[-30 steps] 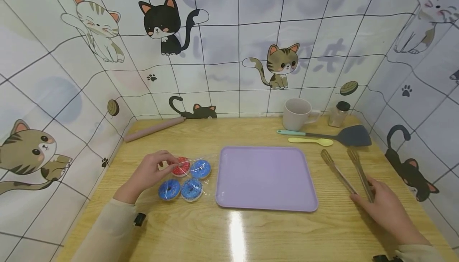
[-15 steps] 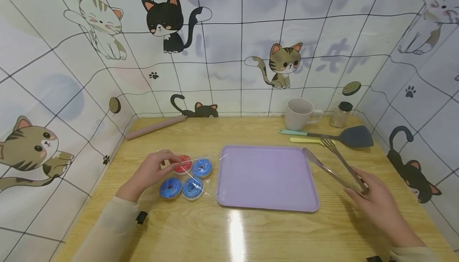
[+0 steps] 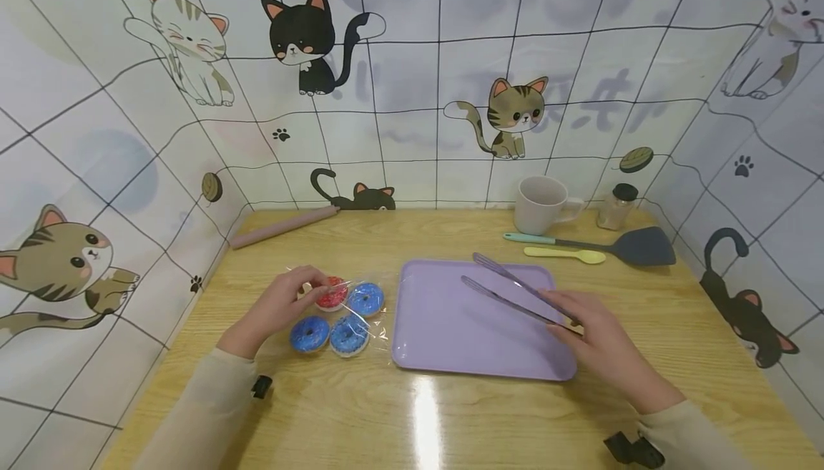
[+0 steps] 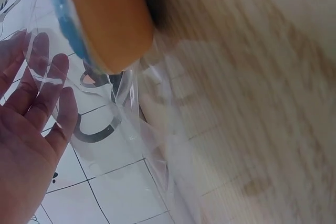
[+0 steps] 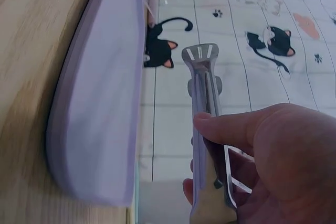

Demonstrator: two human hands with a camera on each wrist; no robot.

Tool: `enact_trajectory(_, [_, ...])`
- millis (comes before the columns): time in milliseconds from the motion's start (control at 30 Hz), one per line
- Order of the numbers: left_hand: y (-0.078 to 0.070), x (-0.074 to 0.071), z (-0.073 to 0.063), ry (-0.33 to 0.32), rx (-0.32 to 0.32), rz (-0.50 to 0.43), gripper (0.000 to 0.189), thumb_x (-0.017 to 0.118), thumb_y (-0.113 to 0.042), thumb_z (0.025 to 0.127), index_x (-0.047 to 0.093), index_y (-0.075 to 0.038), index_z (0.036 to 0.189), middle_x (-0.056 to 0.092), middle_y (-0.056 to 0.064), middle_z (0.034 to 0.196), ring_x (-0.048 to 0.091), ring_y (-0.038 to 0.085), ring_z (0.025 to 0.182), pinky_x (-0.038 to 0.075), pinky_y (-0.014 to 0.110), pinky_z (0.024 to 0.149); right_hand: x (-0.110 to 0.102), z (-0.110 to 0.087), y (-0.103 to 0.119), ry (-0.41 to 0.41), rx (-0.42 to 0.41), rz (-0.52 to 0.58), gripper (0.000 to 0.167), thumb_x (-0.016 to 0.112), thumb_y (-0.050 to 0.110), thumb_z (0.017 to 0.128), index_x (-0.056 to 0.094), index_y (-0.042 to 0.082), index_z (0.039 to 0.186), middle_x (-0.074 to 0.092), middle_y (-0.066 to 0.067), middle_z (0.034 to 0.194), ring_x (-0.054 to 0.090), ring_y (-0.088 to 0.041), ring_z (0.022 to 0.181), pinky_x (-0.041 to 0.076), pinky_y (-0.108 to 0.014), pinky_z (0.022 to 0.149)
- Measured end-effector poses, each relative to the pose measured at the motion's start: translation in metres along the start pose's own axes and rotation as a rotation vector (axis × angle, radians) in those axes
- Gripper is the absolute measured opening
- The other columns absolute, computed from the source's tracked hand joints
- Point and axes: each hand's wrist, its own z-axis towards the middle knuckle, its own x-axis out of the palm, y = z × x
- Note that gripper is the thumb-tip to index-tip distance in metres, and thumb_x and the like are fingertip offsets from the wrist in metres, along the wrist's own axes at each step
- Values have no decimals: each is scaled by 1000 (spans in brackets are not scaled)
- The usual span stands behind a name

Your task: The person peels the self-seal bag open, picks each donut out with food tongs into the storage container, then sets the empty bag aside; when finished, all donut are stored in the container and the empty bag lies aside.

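My left hand pinches a clear plastic bag at the left of the table, beside a red-iced donut. Several donuts are in or under the film, the rest blue-iced, such as the front one. From the left wrist, one blue-iced donut shows its brown underside, and the fingers appear through the film. My right hand grips metal tongs, thumb on one arm. Their parted tips point left over the lilac tray, which bears nothing.
Behind the tray stand a mug and a black-capped jar. A dark spatula and a yellow spoon lie before them. A pinkish rolling pin lies back left. Cat-print walls enclose the table.
My right hand has lifted the tongs and carried them left from beside the tray to over it, turning the tips leftward. My left hand stays at the bag.
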Motion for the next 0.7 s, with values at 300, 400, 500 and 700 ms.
enact_trajectory(300, [3,1,2,10,-23,-57,11,66,-25,103,71,-17,109,71,-7,101,61,11,91,51,32,81,35,28,13,166,-14,53,57,79,6,90,62,17,143,67,-5,135,61,-26,121,54,-43,88])
enact_trajectory(400, [4,2,2,7,-24,-72,10,67,-24,102,72,-17,108,72,-7,100,61,11,90,51,31,80,41,35,18,209,-21,75,57,78,5,90,62,15,144,66,-7,136,61,-29,123,54,-48,93])
enact_trajectory(500, [7,3,2,-2,-20,-76,11,67,-23,102,72,-15,108,72,-7,99,61,10,88,51,30,79,45,41,26,236,-38,94,56,78,4,90,62,14,143,66,-8,136,60,-32,124,52,-53,98])
enact_trajectory(700, [9,4,3,-9,-24,-85,12,67,-21,102,72,-13,109,71,-7,98,61,10,88,51,30,79,52,51,38,272,-66,92,53,78,8,91,63,14,142,66,-10,136,60,-32,126,51,-52,102])
